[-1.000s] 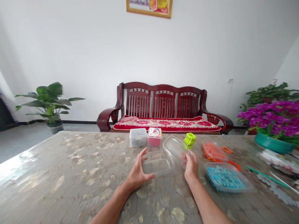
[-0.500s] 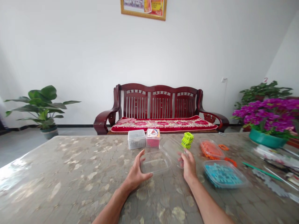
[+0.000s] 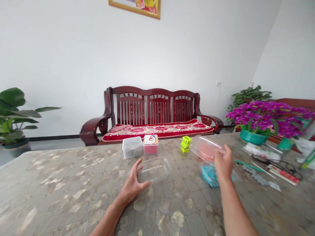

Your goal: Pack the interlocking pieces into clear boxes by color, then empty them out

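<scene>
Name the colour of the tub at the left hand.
The tub is colourless and transparent; best view: head.

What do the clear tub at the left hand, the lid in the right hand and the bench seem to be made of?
Tub: likely thin, glossy plastic; the table shows through it.
Lid: probably similar clear plastic, see-through with bright glints.
Bench: apparently varnished wood, dark red and shiny, with slats and curved arms; solid or veneered, I can't tell.

Bare forearms [image 3: 115, 211] narrow toward the wrists [image 3: 123, 196], ending in bare, slender fingers [image 3: 137, 163].
</scene>
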The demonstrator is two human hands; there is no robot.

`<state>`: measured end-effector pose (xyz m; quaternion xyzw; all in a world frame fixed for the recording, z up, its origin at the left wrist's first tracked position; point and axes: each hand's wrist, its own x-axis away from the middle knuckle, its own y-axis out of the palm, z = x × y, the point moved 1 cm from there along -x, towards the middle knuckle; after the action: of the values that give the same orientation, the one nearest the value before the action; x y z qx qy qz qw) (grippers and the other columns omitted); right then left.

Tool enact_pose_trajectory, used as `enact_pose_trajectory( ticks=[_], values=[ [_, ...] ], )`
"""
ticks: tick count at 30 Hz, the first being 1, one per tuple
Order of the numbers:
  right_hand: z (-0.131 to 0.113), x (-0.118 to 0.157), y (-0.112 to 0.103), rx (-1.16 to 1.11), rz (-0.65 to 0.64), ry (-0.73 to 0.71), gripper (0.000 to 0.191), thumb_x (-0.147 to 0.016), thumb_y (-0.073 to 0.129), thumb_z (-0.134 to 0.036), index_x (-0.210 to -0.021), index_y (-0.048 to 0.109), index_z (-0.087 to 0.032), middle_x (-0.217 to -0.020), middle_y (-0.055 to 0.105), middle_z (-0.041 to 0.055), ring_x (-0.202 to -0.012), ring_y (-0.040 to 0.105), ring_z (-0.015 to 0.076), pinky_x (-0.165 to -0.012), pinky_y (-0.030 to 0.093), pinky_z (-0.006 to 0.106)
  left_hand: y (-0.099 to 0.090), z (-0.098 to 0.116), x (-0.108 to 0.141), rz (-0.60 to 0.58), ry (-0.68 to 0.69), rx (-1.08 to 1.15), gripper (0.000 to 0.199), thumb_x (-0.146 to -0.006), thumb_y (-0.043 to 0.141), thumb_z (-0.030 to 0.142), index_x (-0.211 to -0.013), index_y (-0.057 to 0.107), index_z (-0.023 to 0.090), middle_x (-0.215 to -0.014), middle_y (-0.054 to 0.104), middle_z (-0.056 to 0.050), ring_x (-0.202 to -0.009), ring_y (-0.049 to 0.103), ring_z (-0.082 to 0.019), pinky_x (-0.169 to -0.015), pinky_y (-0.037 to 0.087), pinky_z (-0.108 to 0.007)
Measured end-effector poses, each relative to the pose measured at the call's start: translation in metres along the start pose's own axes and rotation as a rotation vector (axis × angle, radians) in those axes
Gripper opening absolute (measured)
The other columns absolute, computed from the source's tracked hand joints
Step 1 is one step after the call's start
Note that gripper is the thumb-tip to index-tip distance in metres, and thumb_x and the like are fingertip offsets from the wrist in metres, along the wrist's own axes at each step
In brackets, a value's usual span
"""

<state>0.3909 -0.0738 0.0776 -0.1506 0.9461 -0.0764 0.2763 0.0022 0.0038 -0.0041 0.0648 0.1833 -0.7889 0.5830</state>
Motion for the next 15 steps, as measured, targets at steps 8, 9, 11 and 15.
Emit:
enact_pose_trajectory(
  ticks=[8, 9, 11, 15],
  values=[
    [0.055, -0.019, -0.045, 0.447, -0.030, 0.125, 0.064, -0.074, 0.048, -0.029, -0.135, 0.052, -0.008, -0.117, 0.065, 0.0205, -0.108, 0.058, 0.0391, -0.087, 0.046, 0.050, 0.000, -0.002, -0.006, -0.029, 0.022, -0.009, 0.093, -0.067, 0.076, 0.042, -0.145, 0.030, 0.023, -0.148, 0.037, -0.016, -0.136, 0.040, -0.037, -0.112, 0.031, -0.054],
    [0.056, -0.018, -0.047, 0.480, -0.028, 0.113, 0.063, -0.075, 0.047, -0.029, -0.134, 0.052, -0.009, -0.118, 0.064, 0.0210, -0.109, 0.057, 0.0396, -0.086, 0.046, 0.051, 0.001, -0.003, -0.006, -0.034, 0.019, -0.008, 0.093, -0.067, 0.076, 0.042, -0.145, 0.029, 0.023, -0.148, 0.038, -0.016, -0.136, 0.040, -0.037, -0.112, 0.031, -0.054],
    [0.056, -0.015, -0.051, 0.545, -0.005, 0.093, 0.060, -0.076, 0.047, -0.030, -0.133, 0.055, -0.012, -0.119, 0.062, 0.0219, -0.108, 0.056, 0.0408, -0.083, 0.046, 0.053, 0.001, -0.003, -0.007, -0.045, 0.012, -0.007, 0.094, -0.068, 0.076, 0.041, -0.146, 0.027, 0.023, -0.149, 0.037, -0.016, -0.137, 0.039, -0.036, -0.111, 0.032, -0.053],
    [0.045, -0.011, -0.055, 0.630, 0.120, 0.016, 0.053, -0.076, 0.052, -0.033, -0.126, 0.062, -0.020, -0.127, 0.058, 0.0207, -0.110, 0.053, 0.0432, -0.086, 0.041, 0.059, 0.001, -0.001, -0.008, -0.058, 0.010, -0.010, 0.095, -0.068, 0.076, 0.040, -0.147, 0.026, 0.023, -0.150, 0.034, -0.017, -0.136, 0.040, -0.036, -0.111, 0.034, -0.051]
  ],
)
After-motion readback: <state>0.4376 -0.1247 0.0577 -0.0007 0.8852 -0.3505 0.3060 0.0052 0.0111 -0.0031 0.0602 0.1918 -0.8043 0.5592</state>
